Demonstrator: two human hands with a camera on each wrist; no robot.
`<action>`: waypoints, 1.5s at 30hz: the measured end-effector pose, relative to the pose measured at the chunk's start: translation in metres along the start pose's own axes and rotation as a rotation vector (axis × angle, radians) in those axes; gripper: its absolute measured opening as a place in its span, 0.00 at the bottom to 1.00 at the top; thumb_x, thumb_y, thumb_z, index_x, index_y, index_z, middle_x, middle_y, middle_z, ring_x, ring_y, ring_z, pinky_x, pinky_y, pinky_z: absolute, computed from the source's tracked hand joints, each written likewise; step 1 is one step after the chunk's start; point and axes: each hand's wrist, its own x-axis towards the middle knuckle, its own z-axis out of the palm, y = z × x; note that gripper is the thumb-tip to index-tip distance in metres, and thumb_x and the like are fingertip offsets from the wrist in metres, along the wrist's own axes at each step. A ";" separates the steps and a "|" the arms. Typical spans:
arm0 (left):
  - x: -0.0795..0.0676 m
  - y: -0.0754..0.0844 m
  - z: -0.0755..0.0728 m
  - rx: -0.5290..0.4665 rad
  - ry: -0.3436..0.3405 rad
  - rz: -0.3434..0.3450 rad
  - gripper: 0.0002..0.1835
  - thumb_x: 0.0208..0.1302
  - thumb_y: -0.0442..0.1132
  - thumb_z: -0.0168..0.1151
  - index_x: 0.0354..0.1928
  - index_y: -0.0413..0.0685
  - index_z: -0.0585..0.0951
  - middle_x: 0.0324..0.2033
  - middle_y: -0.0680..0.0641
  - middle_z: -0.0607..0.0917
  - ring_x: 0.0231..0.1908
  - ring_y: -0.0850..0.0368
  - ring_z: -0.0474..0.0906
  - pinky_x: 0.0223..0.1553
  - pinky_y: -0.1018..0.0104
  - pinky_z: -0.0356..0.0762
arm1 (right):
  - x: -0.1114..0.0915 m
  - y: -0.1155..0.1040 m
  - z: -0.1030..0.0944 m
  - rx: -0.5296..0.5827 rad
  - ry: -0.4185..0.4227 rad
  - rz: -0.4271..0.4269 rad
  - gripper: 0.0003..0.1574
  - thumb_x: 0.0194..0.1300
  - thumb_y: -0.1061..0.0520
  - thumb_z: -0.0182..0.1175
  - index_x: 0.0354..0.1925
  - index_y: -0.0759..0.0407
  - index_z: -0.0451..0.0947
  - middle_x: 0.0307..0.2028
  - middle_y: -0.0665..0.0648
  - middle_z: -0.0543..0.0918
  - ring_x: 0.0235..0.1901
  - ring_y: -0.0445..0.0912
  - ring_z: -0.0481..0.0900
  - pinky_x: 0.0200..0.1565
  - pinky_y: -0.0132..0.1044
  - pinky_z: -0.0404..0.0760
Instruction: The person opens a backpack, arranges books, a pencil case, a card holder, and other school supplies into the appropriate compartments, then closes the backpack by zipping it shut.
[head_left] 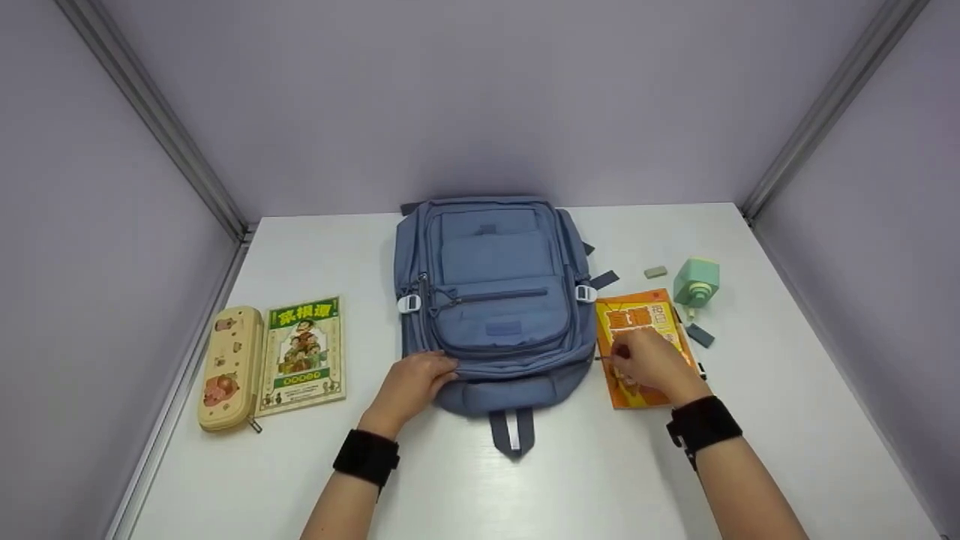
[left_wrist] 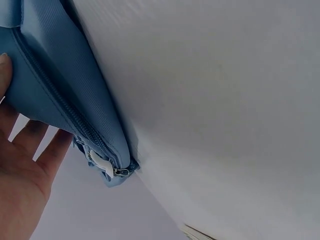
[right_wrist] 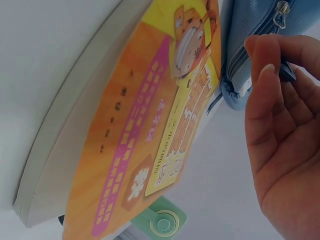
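A blue backpack (head_left: 495, 259) lies front up on the white table, its top loop toward the person. My left hand (head_left: 409, 386) grips the near left edge of the backpack, thumb on the fabric and fingers tucked against its underside in the left wrist view. Over the orange book (head_left: 626, 394), my right hand (head_left: 654, 361) pinches a dark zipper pull (right_wrist: 287, 72) beside the bag's near right corner. A metal zipper slider (right_wrist: 282, 7) shows on the bag just above that hand in the right wrist view.
Left of the bag lie a green-and-cream book (head_left: 304, 356) and a cream pencil case (head_left: 231, 367). To the right are a mint-green box-shaped object (head_left: 697, 281), a small grey-green block (head_left: 655, 272) and a dark block (head_left: 700, 335). Walls enclose the table's back and sides.
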 end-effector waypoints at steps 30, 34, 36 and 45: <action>0.053 0.064 0.036 0.224 -0.258 0.051 0.20 0.73 0.52 0.54 0.62 0.58 0.80 0.65 0.49 0.74 0.65 0.40 0.68 0.61 0.32 0.59 | 0.008 -0.009 0.014 -0.058 0.066 -0.062 0.08 0.66 0.57 0.65 0.40 0.59 0.88 0.32 0.51 0.84 0.32 0.48 0.77 0.40 0.43 0.76; 0.051 0.064 0.034 0.228 -0.249 0.043 0.20 0.73 0.51 0.54 0.61 0.54 0.81 0.64 0.49 0.75 0.63 0.40 0.70 0.60 0.32 0.61 | 0.010 -0.008 0.012 -0.047 0.074 -0.016 0.10 0.67 0.56 0.65 0.41 0.60 0.88 0.34 0.53 0.83 0.33 0.49 0.78 0.38 0.43 0.76; 0.050 0.063 0.033 0.227 -0.241 0.046 0.20 0.73 0.50 0.54 0.60 0.52 0.81 0.63 0.49 0.76 0.62 0.40 0.71 0.59 0.33 0.62 | 0.011 -0.007 0.011 -0.036 0.077 0.013 0.10 0.67 0.55 0.65 0.41 0.60 0.88 0.34 0.54 0.83 0.33 0.49 0.78 0.36 0.41 0.76; 0.041 0.059 0.032 0.159 -0.222 0.043 0.19 0.73 0.49 0.55 0.60 0.50 0.81 0.63 0.47 0.76 0.62 0.38 0.71 0.59 0.31 0.60 | 0.018 0.000 0.003 -0.088 0.095 0.050 0.12 0.68 0.55 0.63 0.41 0.61 0.88 0.33 0.55 0.84 0.28 0.48 0.79 0.32 0.42 0.79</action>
